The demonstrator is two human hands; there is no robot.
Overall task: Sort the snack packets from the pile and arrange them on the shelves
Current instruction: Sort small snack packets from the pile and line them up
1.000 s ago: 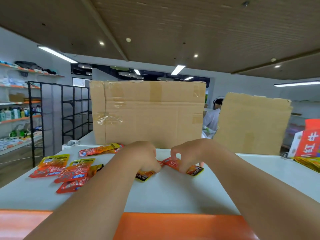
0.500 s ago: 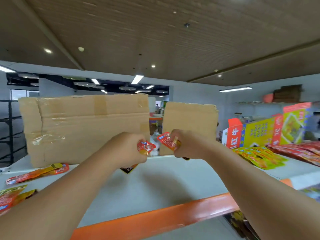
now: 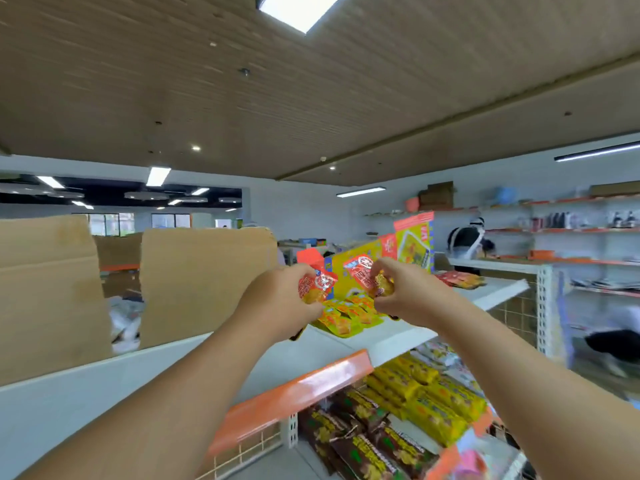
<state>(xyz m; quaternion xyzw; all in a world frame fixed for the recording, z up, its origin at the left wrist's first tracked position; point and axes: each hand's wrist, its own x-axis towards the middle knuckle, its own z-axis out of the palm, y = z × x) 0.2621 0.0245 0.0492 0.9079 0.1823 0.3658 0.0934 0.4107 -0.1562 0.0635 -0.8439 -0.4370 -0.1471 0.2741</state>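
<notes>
Left hand and right hand carried packets rightward.

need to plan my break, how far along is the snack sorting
Done: orange-yellow packets lie in a row on the top shelf; yellow packs and brown packs sit stocked underneath. In hand: left hand grips one red packet, right hand another red packet. Left: both need placing; the pile is out of view.

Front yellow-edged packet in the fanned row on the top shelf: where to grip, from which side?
Front packet: pinch its near edge, coming from the aisle side, slightly above. It lies flat on the top shelf with that edge free; neighbouring packets seem to overlap its far end, and the yellow display box stands behind, likely blocking that approach.
</notes>
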